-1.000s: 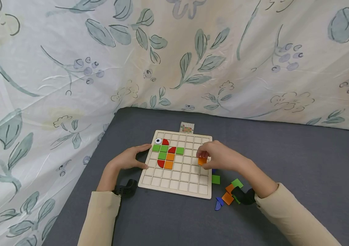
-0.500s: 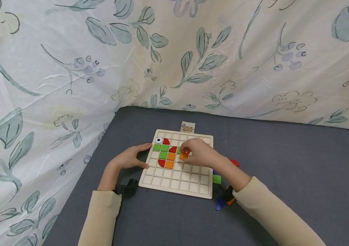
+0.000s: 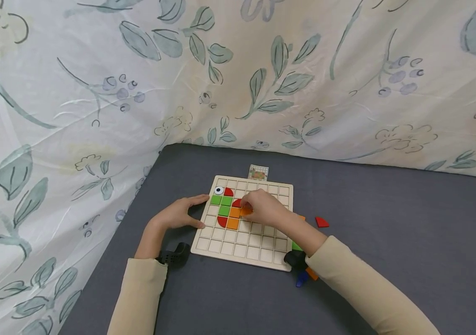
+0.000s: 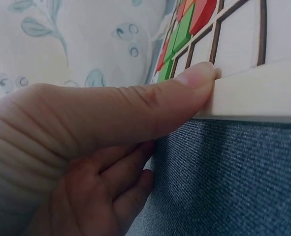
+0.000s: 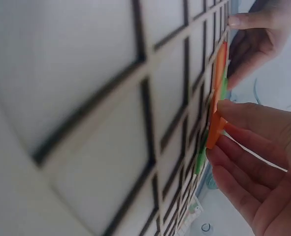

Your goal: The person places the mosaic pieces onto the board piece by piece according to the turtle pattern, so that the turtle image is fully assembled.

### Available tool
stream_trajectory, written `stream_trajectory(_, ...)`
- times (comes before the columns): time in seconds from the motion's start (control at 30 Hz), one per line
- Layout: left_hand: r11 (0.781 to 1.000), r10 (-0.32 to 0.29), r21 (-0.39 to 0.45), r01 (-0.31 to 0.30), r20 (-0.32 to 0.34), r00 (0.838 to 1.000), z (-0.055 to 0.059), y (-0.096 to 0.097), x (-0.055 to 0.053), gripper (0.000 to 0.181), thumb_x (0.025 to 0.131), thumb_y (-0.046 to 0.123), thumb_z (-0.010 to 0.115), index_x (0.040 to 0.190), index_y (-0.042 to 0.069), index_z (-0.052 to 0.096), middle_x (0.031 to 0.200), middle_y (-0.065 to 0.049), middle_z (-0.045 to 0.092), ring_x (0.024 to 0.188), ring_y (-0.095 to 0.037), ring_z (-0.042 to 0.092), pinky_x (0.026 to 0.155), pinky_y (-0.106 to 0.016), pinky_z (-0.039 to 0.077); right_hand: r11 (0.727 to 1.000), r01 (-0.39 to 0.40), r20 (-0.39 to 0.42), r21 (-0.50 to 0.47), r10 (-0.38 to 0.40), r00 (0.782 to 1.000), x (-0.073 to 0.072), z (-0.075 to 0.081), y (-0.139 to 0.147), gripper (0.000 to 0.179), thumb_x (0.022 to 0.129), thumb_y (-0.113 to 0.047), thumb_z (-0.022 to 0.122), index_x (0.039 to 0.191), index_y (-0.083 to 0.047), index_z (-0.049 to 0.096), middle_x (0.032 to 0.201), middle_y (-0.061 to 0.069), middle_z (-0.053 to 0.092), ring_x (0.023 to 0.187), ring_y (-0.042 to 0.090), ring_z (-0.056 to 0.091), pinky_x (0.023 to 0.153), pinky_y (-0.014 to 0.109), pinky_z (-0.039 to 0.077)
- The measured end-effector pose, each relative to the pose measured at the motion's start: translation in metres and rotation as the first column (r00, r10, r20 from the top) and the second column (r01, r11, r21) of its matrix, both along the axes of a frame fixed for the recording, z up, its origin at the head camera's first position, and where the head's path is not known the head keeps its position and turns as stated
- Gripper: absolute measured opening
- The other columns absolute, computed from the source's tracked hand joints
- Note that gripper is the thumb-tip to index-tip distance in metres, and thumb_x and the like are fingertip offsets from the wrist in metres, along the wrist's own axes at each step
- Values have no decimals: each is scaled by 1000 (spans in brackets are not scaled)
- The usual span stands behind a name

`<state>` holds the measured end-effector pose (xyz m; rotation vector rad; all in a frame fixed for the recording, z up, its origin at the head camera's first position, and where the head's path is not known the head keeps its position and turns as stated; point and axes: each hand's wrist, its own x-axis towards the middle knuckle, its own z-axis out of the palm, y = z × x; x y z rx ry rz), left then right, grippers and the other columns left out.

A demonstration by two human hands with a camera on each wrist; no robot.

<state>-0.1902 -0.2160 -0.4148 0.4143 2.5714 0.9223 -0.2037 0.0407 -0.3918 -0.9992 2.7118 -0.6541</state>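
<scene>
A wooden grid board (image 3: pixel 252 242) lies on the dark cloth in the head view. Its upper left cells hold a white eye tile (image 3: pixel 219 190), red curved tiles (image 3: pixel 222 221), green squares (image 3: pixel 223 211) and orange squares (image 3: pixel 233 224). Thumb and fingers spread, my left hand (image 3: pixel 177 214) rests at the board's left edge; in the left wrist view the thumb (image 4: pixel 184 91) touches the rim. My right hand (image 3: pixel 264 208) pinches an orange square tile (image 5: pixel 216 129) over the cell right of the placed orange one. In the right wrist view the tile is tilted, close to the grid.
A small pattern card (image 3: pixel 258 172) lies behind the board. Right of it are a red curved tile (image 3: pixel 322 222) and a blue tile (image 3: pixel 302 278), with more tiles partly hidden under the right forearm. A floral cloth (image 3: pixel 204 70) hangs behind the table.
My right hand has carried the orange square tile leftward across the board, from its right side to beside the placed orange squares. The left hand has stayed at the board's edge.
</scene>
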Motion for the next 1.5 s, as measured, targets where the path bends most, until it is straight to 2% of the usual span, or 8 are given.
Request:
stream_trajectory(0.33,1000,-2,-6,2,-9,1000,0,1,-2,85,71,17,80,143,8,35,149,-12,28,138,-35,21,109,-52,23,1000,3,-44,23,-2,999,0,-6,-1,22,76,-6,74,97,-1,71,96,9,69,84,19,63,73,28,53)
stream_trajectory(1.0,1000,1,11,-1,-5,1000,1,1,-1,85,70,14,80,142,6,35,149,-14,28,138,-35,21,109,-52,22,998,-49,-56,39,51,997,-2,-8,0,22,76,-5,74,98,-3,71,98,8,69,88,20,63,76,30,53)
stream_trajectory(1.33,1000,0,11,0,-1,1000,1,0,-1,85,70,14,80,142,7,36,149,-14,28,138,-35,21,109,-53,22,997,-64,-24,48,66,998,-1,-8,0,28,75,-6,75,103,-2,70,101,9,66,93,21,61,81,31,51)
stream_trajectory(1.5,1000,1,18,-1,-1,1000,1,-1,-1,85,71,14,80,142,7,36,149,-14,28,138,-36,21,109,-53,22,996,-77,-58,36,79,995,1,-8,2,24,78,-6,72,102,-2,70,99,9,66,91,20,61,81,31,51)
